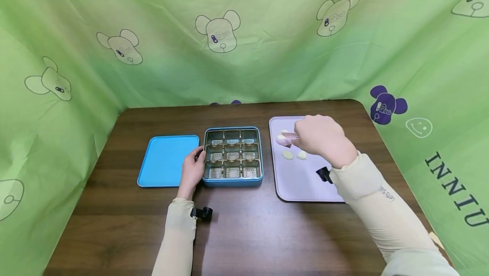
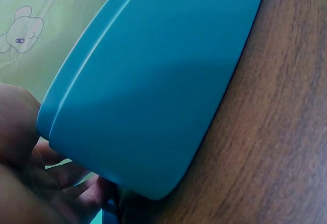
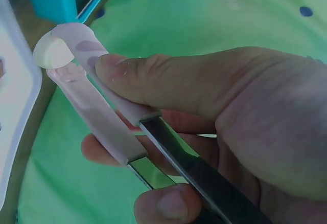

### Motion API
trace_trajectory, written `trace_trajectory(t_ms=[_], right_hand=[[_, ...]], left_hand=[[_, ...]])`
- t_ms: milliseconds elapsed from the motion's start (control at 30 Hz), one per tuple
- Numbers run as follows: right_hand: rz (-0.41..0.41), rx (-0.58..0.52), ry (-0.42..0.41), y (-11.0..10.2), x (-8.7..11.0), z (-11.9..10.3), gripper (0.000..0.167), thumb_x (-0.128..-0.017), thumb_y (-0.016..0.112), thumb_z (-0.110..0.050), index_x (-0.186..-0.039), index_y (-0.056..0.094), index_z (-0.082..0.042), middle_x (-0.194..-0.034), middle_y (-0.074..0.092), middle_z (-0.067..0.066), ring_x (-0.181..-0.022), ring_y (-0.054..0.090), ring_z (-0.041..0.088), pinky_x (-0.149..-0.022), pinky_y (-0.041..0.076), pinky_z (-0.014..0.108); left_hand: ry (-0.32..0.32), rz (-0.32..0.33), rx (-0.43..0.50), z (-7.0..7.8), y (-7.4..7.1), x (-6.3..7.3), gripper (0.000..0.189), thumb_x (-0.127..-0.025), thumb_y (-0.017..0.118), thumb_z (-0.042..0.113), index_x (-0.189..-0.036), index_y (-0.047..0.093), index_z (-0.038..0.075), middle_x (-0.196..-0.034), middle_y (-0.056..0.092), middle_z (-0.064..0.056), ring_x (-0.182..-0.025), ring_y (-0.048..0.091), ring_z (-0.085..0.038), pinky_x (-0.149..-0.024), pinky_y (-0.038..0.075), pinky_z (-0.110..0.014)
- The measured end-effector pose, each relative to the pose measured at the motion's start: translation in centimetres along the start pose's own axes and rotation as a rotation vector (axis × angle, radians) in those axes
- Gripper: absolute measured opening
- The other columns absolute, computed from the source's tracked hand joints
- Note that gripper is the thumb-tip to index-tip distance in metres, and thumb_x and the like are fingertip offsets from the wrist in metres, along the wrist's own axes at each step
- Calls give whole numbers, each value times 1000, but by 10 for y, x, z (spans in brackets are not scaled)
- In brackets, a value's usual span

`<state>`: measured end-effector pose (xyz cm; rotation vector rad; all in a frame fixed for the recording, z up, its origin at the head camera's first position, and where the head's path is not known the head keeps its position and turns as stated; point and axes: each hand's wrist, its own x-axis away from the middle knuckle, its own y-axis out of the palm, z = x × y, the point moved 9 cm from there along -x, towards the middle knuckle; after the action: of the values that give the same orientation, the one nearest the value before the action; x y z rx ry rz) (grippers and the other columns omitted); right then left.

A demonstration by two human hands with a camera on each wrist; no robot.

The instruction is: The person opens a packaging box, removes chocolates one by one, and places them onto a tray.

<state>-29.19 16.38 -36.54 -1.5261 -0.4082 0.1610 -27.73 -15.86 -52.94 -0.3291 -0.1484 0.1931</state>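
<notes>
My right hand (image 1: 324,136) grips a pair of tongs (image 3: 104,114) with pale pink tips and metal handles. Between the tips sits a small white rounded piece (image 3: 50,52), held above the lilac tray (image 1: 305,187). Other small pale pieces (image 1: 288,155) lie on that tray, some partly hidden behind the tongs and hand. My left hand (image 1: 192,170) holds the left side of a blue box (image 1: 233,183), with the thumb at its rim and the fingers by its outer wall. Inside the box is a gold-brown insert (image 1: 231,152) divided into several square compartments.
A flat blue lid or tray (image 1: 168,161) lies left of the box, close to my left hand. The lilac tray stands to the right of the box on the dark wooden table (image 1: 244,233). Green printed curtain (image 1: 244,72) hangs round the table's back and sides.
</notes>
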Motion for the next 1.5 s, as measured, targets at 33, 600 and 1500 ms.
trace_trajectory(t_ms=[33, 600, 1500], right_hand=[[-2, 4, 7, 1, 1, 4, 33, -94, 67, -34, -65, 61, -19, -65, 58, 1, -59, 55, 24, -52, 45, 46], [-92, -28, 147, 31, 21, 74, 37, -95, 64, -46, -76, 62, -14, -77, 58, 8, -67, 54, 29, -52, 43, 49], [-169, -34, 170, 73, 28, 95, 32, -92, 71, -37, -74, 60, -12, -76, 57, 8, -68, 52, 31, -51, 44, 51]], left_hand=[[2, 0, -3, 1, 0, 0, 39, -106, 52, 19, -141, 58, 1, -127, 63, -22, -110, 60, -32, -91, 49, -46], [4, -3, -4, 2, 0, 0, 40, -106, 52, 18, -141, 57, 0, -129, 62, -22, -112, 59, -33, -92, 49, -47], [15, 4, -19, 1, 0, 0, 39, -106, 52, 18, -141, 57, 0, -129, 62, -22, -111, 60, -32, -92, 49, -48]])
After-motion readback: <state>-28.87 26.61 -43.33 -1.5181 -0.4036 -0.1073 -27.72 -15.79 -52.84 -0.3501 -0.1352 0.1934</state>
